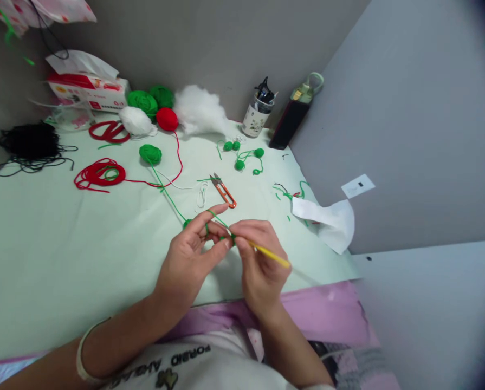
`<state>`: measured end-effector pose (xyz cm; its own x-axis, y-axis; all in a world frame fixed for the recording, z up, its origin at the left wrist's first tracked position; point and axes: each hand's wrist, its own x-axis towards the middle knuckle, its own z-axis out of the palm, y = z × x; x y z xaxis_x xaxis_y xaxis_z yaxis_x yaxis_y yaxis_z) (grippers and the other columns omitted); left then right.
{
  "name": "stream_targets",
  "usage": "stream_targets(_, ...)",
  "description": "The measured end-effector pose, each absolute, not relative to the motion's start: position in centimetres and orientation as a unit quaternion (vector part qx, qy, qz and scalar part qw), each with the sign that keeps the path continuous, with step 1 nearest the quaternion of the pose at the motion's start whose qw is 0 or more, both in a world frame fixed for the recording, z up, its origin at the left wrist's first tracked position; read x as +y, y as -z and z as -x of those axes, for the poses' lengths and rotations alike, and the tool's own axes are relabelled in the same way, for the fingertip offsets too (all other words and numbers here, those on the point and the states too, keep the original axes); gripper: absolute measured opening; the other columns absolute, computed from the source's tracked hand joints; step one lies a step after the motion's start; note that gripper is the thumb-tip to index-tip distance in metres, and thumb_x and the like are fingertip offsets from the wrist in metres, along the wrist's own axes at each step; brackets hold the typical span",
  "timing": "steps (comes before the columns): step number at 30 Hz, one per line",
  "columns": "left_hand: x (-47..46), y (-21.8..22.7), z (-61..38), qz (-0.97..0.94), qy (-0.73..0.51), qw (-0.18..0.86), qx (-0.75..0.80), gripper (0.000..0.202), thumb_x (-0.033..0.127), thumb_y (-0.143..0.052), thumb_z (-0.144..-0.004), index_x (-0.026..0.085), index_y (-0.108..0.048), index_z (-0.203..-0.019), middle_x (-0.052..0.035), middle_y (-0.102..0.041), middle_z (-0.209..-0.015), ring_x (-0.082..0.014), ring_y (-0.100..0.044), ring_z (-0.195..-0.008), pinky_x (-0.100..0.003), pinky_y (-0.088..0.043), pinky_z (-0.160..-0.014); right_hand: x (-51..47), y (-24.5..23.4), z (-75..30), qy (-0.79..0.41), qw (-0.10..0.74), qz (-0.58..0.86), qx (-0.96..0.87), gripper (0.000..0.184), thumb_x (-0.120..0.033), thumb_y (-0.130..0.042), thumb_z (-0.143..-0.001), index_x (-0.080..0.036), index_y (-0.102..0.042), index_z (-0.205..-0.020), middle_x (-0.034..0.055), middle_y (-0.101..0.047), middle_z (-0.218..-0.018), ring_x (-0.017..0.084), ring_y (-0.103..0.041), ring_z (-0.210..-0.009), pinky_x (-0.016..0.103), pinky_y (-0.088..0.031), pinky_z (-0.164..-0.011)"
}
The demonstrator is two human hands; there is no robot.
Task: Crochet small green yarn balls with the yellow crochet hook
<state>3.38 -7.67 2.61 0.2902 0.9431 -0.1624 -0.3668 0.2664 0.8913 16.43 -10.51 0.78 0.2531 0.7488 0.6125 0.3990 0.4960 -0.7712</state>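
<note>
My right hand (262, 265) grips a yellow crochet hook (270, 254), its tip at a small green crochet piece (232, 238). My left hand (193, 249) pinches that piece between thumb and fingers, mostly covering it. Green yarn (169, 197) loops over my raised left index finger and runs back to a green yarn ball (150, 154). Just beyond my fingers lie orange thread snips (225, 192) and a small loop of white cord (202, 195).
Red cord (99, 174), red-handled scissors (109, 131), black yarn (28, 142) and a tissue box (90, 92) are at left. White stuffing (201, 111), small green balls (239, 164), a pen cup (258, 115) and a dark bottle (291, 122) stand toward the back wall. Crumpled paper (327, 222) lies right.
</note>
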Motion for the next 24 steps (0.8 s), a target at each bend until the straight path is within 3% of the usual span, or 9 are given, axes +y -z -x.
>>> stream_targets(2, -7.8, -2.5, -3.5, -0.368, -0.449, 0.734, 0.353, 0.051, 0.024, -0.082, -0.083, 0.026, -0.07, -0.133, 0.0023, -0.068, -0.085, -0.0153, -0.061, -0.089, -0.027, -0.047, -0.088, -10.7, -0.5, -16.3, -0.029, 0.602, 0.481, -0.637, 0.033, -0.011, -0.066, -0.095, -0.033, -0.076, -0.118, 0.0068, -0.077, -0.108, 0.022, -0.072, -0.098, 0.039, -0.06, -0.079)
stream_targets(4, -7.7, -2.4, -3.4, -0.34, -0.426, 0.77, 0.332, 0.05, 0.024, -0.082, -0.084, 0.027, -0.07, -0.133, 0.0025, -0.069, -0.086, -0.0144, -0.062, -0.089, -0.026, -0.047, -0.089, -10.8, -0.5, -16.3, 0.008, 0.609, 0.476, -0.634, 0.038, -0.01, -0.067, -0.094, -0.035, -0.076, -0.121, 0.0066, -0.078, -0.113, 0.023, -0.073, -0.098, 0.041, -0.061, -0.079)
stream_targets(8, -7.3, -2.5, -2.9, -0.314, -0.386, 0.813, 0.302, 0.034, 0.025, -0.081, -0.087, 0.028, -0.078, -0.121, 0.0006, -0.072, -0.094, -0.0122, -0.06, -0.089, -0.024, -0.045, -0.092, -10.3, -0.9, -16.8, -0.146, 0.674, 0.465, -0.555, 0.021, -0.018, -0.066, -0.097, -0.032, -0.079, -0.105, 0.0041, -0.08, -0.099, 0.022, -0.074, -0.094, 0.04, -0.061, -0.081)
stream_targets(13, -6.8, -2.7, -2.6, -0.316, -0.378, 0.812, 0.311, 0.026, 0.025, -0.08, -0.087, 0.027, -0.081, -0.112, -0.001, -0.074, -0.096, -0.0154, -0.062, -0.1, -0.026, -0.043, -0.095, -9.7, -1.2, -17.6, -0.364, 0.705, 0.404, -0.454, 0.012, -0.028, -0.067, -0.098, -0.027, -0.079, -0.096, 0.0008, -0.079, -0.09, 0.013, -0.071, -0.078, 0.025, -0.059, -0.07)
stream_targets(17, -6.6, -2.9, -2.4, -0.33, -0.38, 0.799, 0.329, 0.028, 0.027, -0.081, -0.085, 0.026, -0.08, -0.113, -0.0011, -0.071, -0.095, -0.0175, -0.062, -0.099, -0.029, -0.043, -0.096, -9.9, -1.4, -17.9, -0.392, 0.7, 0.403, -0.44, 0.017, -0.031, -0.063, -0.101, -0.024, -0.076, -0.095, 0.0011, -0.077, -0.086, 0.013, -0.07, -0.075, 0.025, -0.057, -0.068)
stream_targets(24, -6.6, -3.2, -1.9, -0.362, -0.394, 0.769, 0.349, 0.027, 0.028, -0.081, -0.084, 0.027, -0.082, -0.11, -0.0008, -0.067, -0.091, -0.015, -0.058, -0.091, -0.027, -0.044, -0.088, -10.4, -1.7, -17.8, -0.355, 0.689, 0.413, -0.479, 0.019, -0.03, -0.057, -0.104, -0.023, -0.074, -0.098, 0.0022, -0.077, -0.088, 0.015, -0.073, -0.08, 0.029, -0.057, -0.07)
